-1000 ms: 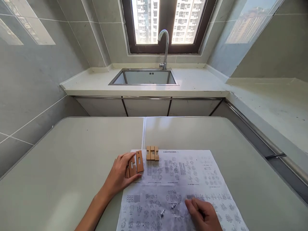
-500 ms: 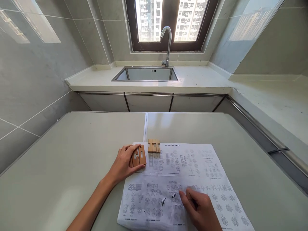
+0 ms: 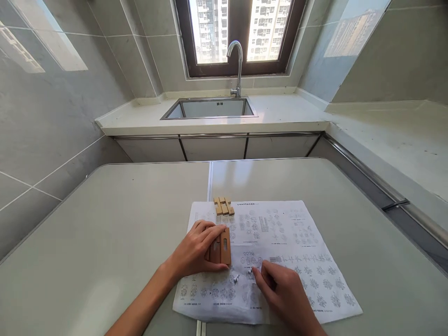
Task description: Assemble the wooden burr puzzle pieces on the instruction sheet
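My left hand (image 3: 196, 249) is closed around several flat brown wooden puzzle pieces with cut-out slots (image 3: 225, 246), held side by side over the printed sheet. The fingers and thumb cover their left part. My right hand (image 3: 280, 284) rests curled on the sheet, its thumb tip beside a small torn spot (image 3: 249, 270) in the paper; no object shows in it. Beneath both hands lies the white instruction sheet (image 3: 280, 233) with rows of small diagrams. At its top edge sits a group of lighter notched wooden pieces (image 3: 224, 206), side by side and slightly staggered.
The pale table (image 3: 87, 224) has a seam running down its middle. Behind it is a white counter (image 3: 280, 109) with a sink (image 3: 210, 117) and a faucet (image 3: 240, 70) below a window. Tiled walls stand left and right, with another counter (image 3: 402, 135) on the right.
My left hand has carried the brown pieces right and nearer to me, further over the sheet. The lighter pieces now lie staggered and skewed. My right hand keeps its curled shape. The view has shifted slightly.
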`<state>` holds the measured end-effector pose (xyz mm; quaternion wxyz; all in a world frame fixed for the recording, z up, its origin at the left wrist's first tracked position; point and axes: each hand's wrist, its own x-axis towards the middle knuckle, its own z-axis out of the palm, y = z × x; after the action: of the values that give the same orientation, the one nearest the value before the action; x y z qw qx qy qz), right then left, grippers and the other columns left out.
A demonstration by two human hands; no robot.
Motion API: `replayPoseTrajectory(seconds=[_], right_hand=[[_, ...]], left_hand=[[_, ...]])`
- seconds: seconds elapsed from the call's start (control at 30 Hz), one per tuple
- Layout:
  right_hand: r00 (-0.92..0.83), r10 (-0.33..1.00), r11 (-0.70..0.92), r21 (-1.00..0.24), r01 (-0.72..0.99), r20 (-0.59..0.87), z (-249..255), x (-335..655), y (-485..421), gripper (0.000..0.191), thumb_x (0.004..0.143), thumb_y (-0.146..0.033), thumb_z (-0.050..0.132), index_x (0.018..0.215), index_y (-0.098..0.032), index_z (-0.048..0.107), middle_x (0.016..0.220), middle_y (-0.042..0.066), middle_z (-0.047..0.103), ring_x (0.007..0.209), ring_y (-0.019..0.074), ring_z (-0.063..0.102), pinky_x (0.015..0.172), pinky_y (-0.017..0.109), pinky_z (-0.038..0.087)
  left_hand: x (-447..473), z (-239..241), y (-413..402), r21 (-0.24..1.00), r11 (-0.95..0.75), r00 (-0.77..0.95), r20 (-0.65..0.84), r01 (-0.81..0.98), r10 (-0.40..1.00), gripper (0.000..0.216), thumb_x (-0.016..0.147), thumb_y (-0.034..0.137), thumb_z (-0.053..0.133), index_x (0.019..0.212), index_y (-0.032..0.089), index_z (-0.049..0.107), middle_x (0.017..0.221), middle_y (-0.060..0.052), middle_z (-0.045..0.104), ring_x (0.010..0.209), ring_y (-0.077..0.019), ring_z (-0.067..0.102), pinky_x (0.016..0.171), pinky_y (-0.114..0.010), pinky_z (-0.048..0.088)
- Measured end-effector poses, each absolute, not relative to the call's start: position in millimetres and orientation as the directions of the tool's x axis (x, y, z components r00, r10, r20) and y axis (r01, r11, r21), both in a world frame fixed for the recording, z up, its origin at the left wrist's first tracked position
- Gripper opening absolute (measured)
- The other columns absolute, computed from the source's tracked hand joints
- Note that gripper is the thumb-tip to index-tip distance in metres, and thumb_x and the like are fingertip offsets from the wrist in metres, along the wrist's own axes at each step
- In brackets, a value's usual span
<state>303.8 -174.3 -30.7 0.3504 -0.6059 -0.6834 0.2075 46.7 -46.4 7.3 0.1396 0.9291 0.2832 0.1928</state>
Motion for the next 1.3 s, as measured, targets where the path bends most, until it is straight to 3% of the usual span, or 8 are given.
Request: replayPoseTrajectory(seconds=[0.27,0.4,0.53,0.67,0.83,0.93,1.13,1.3], right_hand=[[0.132,0.979,0.050,-0.812,0.582,0.154,-24,308,-174,0.038,0.105,-0.042,0.054,0.073,-0.025,0.040,0.063,-0.005,0.048,0.053,0.0132,0.046,0.051,0.025,0.039],[0.153,0.968,0.074,-0.808,0.584,0.199,-19,314,-179,0.014,0.102,-0.038,0.059,0.098,-0.024,0.059,0.092,0.003,0.065,0.076,0.0195,0.065,0.066,0.029,0.056],[0.099,0.963,0.134,-0.763,0.633,0.251,-21,316,-187,0.048,0.097,-0.035,0.067,0.143,-0.030,0.053,0.147,0.012,0.057,0.133,0.0326,0.060,0.105,0.046,0.057],[0.013,0.969,0.166,-0.689,0.706,0.247,-28,313,-186,0.072,0.096,-0.033,0.068,0.161,-0.035,0.037,0.166,0.009,0.043,0.151,0.0378,0.044,0.116,0.056,0.049],[-0.053,0.969,0.200,-0.642,0.741,0.241,-34,314,-173,0.076,0.097,-0.031,0.068,0.164,-0.034,0.033,0.166,0.009,0.044,0.155,0.0373,0.038,0.119,0.060,0.044],[-0.052,0.969,0.204,-0.660,0.723,0.243,-33,317,-168,0.071,0.096,-0.031,0.069,0.160,-0.032,0.040,0.160,0.010,0.051,0.151,0.0363,0.044,0.118,0.059,0.046],[0.030,0.968,0.161,-0.709,0.686,0.250,-24,318,-178,0.065,0.092,-0.035,0.075,0.152,-0.032,0.049,0.150,0.011,0.056,0.139,0.0364,0.055,0.111,0.055,0.054],[0.120,0.960,0.121,-0.760,0.639,0.254,-16,312,-191,0.058,0.095,-0.042,0.073,0.147,-0.032,0.052,0.149,0.011,0.056,0.138,0.0359,0.055,0.109,0.053,0.055]], left_hand=[[107,2,-57,0.416,-0.854,0.858,0.264,0.311,0.441,0.100,0.080,0.059,0.084,0.160,0.022,0.038,0.133,-0.018,0.070,0.121,-0.0394,0.063,0.107,-0.057,0.049],[119,4,-55,0.461,-0.839,0.860,0.261,0.288,0.439,0.098,0.083,0.056,0.084,0.161,0.025,0.032,0.143,-0.017,0.066,0.131,-0.0380,0.060,0.111,-0.055,0.048],[107,5,-56,0.481,-0.814,0.826,0.274,0.325,0.492,0.096,0.082,0.058,0.085,0.158,0.027,0.036,0.151,-0.017,0.058,0.140,-0.0381,0.053,0.118,-0.055,0.045],[88,0,-61,0.463,-0.764,0.763,0.246,0.449,0.598,0.068,0.086,0.042,0.085,0.145,0.030,0.053,0.150,-0.013,0.057,0.139,-0.0355,0.053,0.115,-0.055,0.049],[71,-2,-68,0.443,-0.753,0.744,0.240,0.487,0.623,0.035,0.092,0.023,0.074,0.124,0.030,0.062,0.152,-0.009,0.053,0.141,-0.0329,0.050,0.115,-0.053,0.049],[65,-1,-70,0.438,-0.732,0.703,0.265,0.522,0.660,0.033,0.094,0.017,0.064,0.125,0.028,0.059,0.146,-0.010,0.057,0.135,-0.0315,0.054,0.111,-0.051,0.051],[64,-4,-70,0.398,-0.619,0.565,0.258,0.677,0.784,0.017,0.096,0.033,0.066,0.106,0.021,0.059,0.113,-0.011,0.063,0.103,-0.0304,0.061,0.088,-0.048,0.057],[68,1,-72,0.396,-0.622,0.597,0.202,0.675,0.776,0.016,0.101,0.031,0.056,0.089,0.022,0.060,0.104,-0.009,0.063,0.096,-0.0294,0.058,0.083,-0.046,0.053]])
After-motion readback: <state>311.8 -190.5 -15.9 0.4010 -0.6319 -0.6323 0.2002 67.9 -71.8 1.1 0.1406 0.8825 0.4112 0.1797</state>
